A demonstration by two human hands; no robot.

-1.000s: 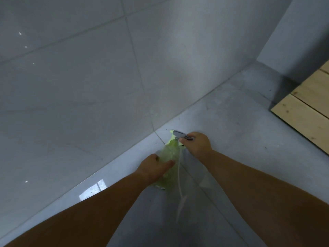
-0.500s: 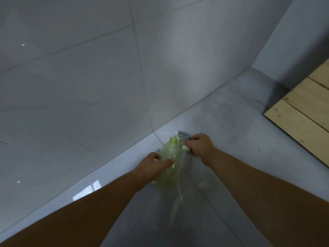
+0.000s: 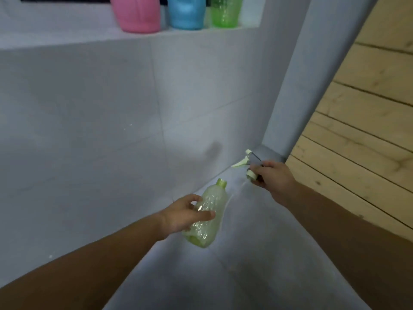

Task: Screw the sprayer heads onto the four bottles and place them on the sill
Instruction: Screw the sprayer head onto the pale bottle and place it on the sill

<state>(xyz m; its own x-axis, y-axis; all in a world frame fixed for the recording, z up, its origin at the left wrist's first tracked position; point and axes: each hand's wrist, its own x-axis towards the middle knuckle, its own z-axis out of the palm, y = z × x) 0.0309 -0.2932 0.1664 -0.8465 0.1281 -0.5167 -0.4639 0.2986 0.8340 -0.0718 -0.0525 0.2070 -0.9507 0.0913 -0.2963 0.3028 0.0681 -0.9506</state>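
My left hand (image 3: 182, 214) grips a pale green clear bottle (image 3: 206, 214) around its middle, tilted with its open neck pointing up and away. My right hand (image 3: 271, 176) holds a white and grey sprayer head (image 3: 248, 163) apart from the bottle, up and to its right; a thin clear dip tube hangs from it toward the bottle. On the sill (image 3: 67, 39) at the top stand a pink bottle (image 3: 136, 14), a blue bottle (image 3: 186, 12) and a green bottle (image 3: 224, 11); their tops are cut off by the frame.
A grey tiled wall (image 3: 100, 119) rises below the sill. The grey floor (image 3: 234, 276) runs under my arms. A light wooden plank surface (image 3: 362, 130) fills the right side, beside a grey corner post (image 3: 290, 86).
The bottle and sprayer head were together low near the floor; now both hands are raised and apart, the head off the bottle. The view has tilted up, showing the sill.
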